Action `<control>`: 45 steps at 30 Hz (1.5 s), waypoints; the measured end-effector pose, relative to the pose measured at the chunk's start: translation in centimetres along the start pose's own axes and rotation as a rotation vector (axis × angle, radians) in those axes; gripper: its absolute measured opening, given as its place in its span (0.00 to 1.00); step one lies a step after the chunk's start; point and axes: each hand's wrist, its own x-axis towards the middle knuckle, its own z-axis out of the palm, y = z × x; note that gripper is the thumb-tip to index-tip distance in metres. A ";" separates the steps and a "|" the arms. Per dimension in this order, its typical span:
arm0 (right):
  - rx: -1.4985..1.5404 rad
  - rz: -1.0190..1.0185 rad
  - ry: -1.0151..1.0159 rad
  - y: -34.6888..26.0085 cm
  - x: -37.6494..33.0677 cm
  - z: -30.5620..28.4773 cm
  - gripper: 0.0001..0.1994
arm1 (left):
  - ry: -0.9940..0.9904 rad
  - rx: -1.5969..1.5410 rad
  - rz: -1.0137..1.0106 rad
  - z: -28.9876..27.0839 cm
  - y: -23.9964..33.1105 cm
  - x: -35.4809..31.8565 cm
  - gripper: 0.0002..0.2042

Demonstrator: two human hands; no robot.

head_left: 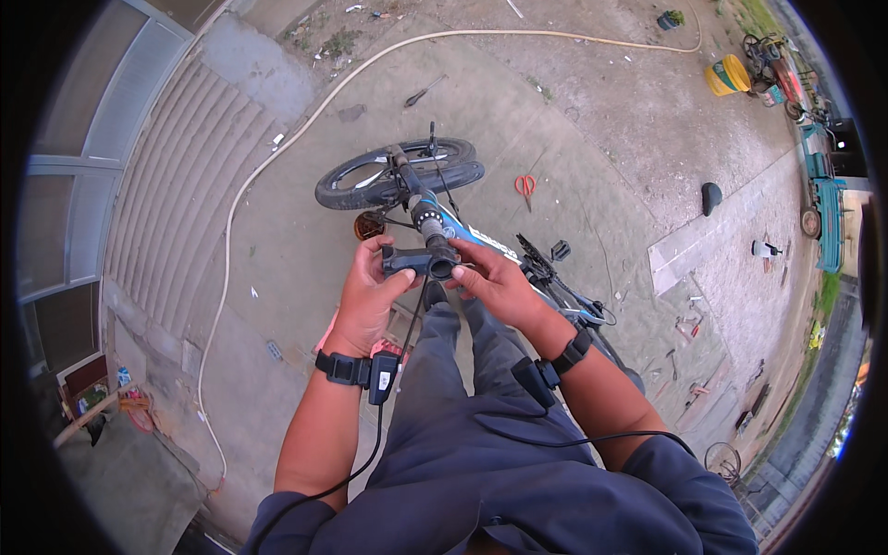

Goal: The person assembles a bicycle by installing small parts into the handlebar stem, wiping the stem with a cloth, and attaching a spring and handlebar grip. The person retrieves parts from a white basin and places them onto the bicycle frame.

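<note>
Standing right by this and honestly it looks like fiddly work. The person has both hands up at the end of the handlebar (427, 222) of a blue-framed bicycle (481, 242) that's lying on its side on the concrete yard (573, 120), front wheel (400, 172) pointing away from them. The left hand (370, 282) has its fingers wrapped and closed around a small black part (407, 260) that sits against the bar end, thumb lying under it. The right hand (495, 277) comes in from the other side, fingertips pinched together on the round black end of the grip (442, 268), so the two hands almost touch there. I can't tell whether that little black piece is a clamp, a lever body or a tool, it's too small from here. If I were doing it I'd keep the left hand steady as the anchor and let the right do the turning or pushing, dead in line with the bar so nothing goes on crooked. The bike isn't braced by anything I can see, so a hard shove would probably swing the bar. Also watch the thin cable (450, 194) running along the bar near those fingers, and the wires off the black wrist straps. Red-handled scissors (525, 185) lie on the ground past the wheel, well out of reach, and a pale hose (277, 157) loops around the whole spot.
</note>
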 end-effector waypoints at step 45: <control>-0.764 -0.277 -0.089 -3.6 2.8 -2.3 0.33 | 0.104 0.055 -0.057 -2.3 -3.0 -0.9 0.32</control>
